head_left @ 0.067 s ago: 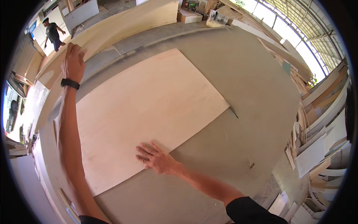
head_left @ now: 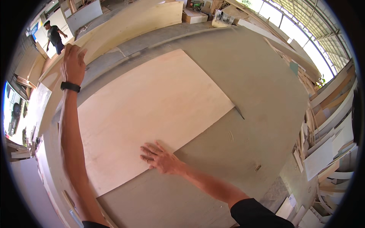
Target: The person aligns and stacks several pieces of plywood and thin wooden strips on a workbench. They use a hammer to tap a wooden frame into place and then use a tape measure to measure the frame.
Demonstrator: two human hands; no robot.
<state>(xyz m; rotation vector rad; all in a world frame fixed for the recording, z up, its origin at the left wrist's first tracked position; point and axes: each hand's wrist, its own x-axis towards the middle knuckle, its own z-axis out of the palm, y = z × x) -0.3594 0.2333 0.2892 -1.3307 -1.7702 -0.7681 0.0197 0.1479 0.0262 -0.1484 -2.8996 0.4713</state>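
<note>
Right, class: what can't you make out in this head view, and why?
Head view:
What lies under the pale panel: the panel covers it.
Palm of the right hand: turned down on the panel.
Fingertips of the left hand: curled behind the hand.
Lower legs of the distant person: behind the long board.
Dark sliver by the panel's corner: too thin to identify.

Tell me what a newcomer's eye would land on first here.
First comes the pale wooden sheet lying on the broad grey-brown surface in mid-picture, with the right hand spread at its lower edge. The left hand stands out too, stretched to the upper left near a long board, as do the offcuts crowding the right side.
</note>
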